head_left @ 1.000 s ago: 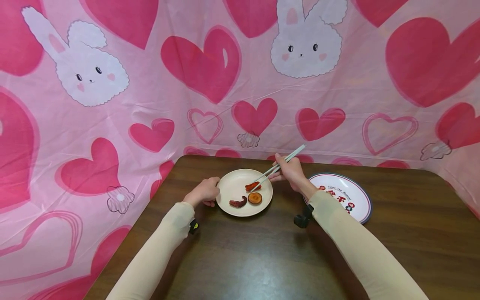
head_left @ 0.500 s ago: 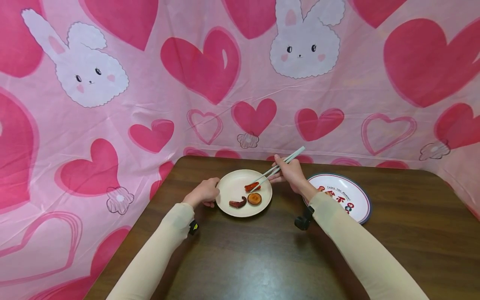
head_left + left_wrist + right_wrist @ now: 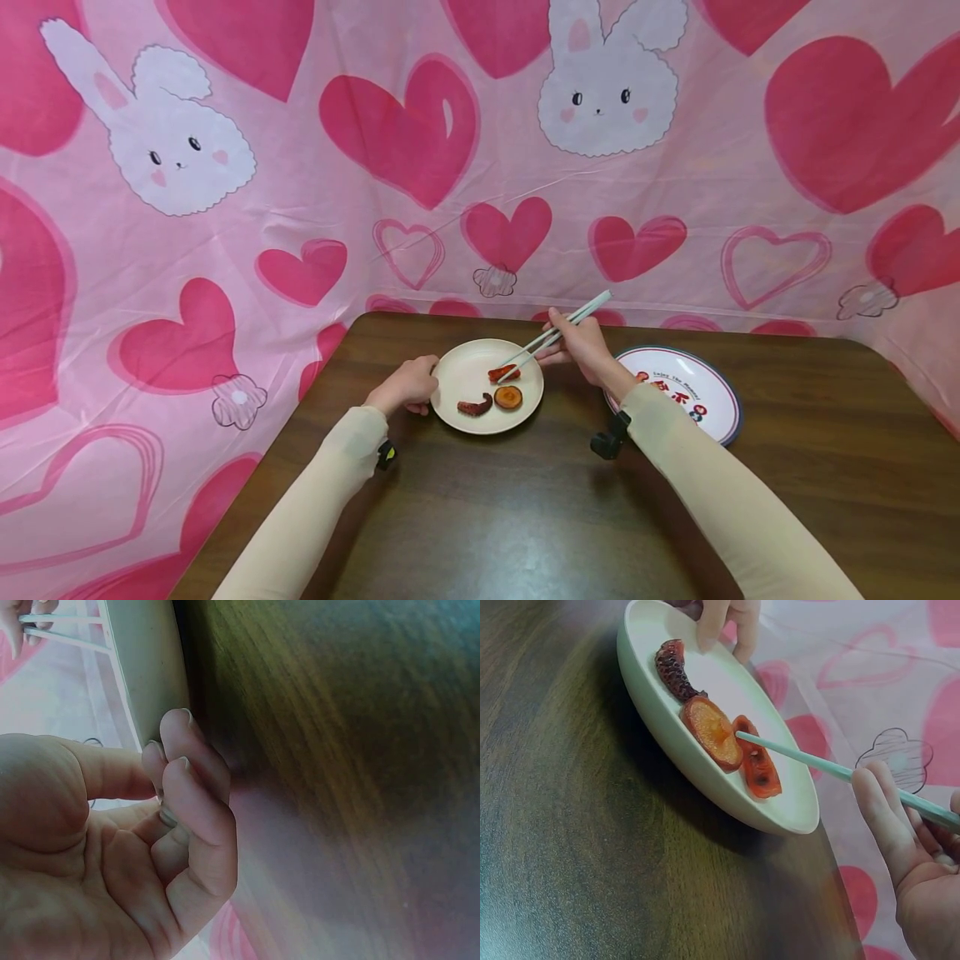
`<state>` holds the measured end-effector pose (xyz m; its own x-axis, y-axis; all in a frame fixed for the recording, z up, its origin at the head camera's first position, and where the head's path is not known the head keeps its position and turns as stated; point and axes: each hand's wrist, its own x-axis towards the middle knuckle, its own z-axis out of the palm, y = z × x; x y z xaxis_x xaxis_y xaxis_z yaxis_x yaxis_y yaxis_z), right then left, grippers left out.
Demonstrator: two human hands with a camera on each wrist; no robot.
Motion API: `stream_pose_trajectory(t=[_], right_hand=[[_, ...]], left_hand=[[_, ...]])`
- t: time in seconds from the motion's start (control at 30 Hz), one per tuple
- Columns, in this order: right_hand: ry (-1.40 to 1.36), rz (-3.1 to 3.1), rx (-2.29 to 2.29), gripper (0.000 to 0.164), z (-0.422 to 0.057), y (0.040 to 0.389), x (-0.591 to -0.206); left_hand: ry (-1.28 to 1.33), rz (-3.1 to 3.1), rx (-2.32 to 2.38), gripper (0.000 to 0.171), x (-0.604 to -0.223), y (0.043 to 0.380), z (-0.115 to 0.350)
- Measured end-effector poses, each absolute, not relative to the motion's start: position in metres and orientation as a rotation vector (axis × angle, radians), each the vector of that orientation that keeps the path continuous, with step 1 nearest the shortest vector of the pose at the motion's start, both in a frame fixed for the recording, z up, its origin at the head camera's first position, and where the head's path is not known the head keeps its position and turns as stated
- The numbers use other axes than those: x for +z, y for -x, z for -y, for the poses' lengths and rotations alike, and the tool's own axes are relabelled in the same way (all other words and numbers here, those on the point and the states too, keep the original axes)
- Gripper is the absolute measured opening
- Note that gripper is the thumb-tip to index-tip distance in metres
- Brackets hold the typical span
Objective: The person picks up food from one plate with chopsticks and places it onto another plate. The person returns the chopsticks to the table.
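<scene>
My right hand [image 3: 581, 346] grips pale-green chopsticks [image 3: 592, 307], tips right at the red oblong food piece [image 3: 759, 766] on the round cream plate [image 3: 465, 371], any squeeze unclear; my left hand [image 3: 407, 383] pinches that rim. My beige sleeve [image 3: 720, 500] hides some of the white, blue-rimmed plate [image 3: 716, 387].

Draped corner — pink heart-print cloth [image 3: 517, 177] behind a wood-grain table [image 3: 517, 508].

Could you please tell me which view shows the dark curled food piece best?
The right wrist view: the dark curled food piece appears largest there, with its bumpy surface visible. The head view shows it smaller, on the cream plate; the left wrist view doesn't show it.
</scene>
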<state>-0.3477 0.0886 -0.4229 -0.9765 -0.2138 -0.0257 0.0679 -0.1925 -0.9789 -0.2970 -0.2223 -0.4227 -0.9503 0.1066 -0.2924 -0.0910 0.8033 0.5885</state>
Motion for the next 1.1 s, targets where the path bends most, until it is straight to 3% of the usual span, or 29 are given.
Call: stream_pose_trajectory(t=[0.63,1.1], right_hand=[[0.146,-1.779,-2.36,0.048,-0.103,0.347,-0.414],[0.225,-1.776,-2.347,0.039,-0.129,0.339,-0.401]], left_hand=[[-0.016,-2.682,0.88,0.05,-0.419,0.295,0.221],[-0.013,-2.679,0.894,0.049,-0.42,0.295,0.22]])
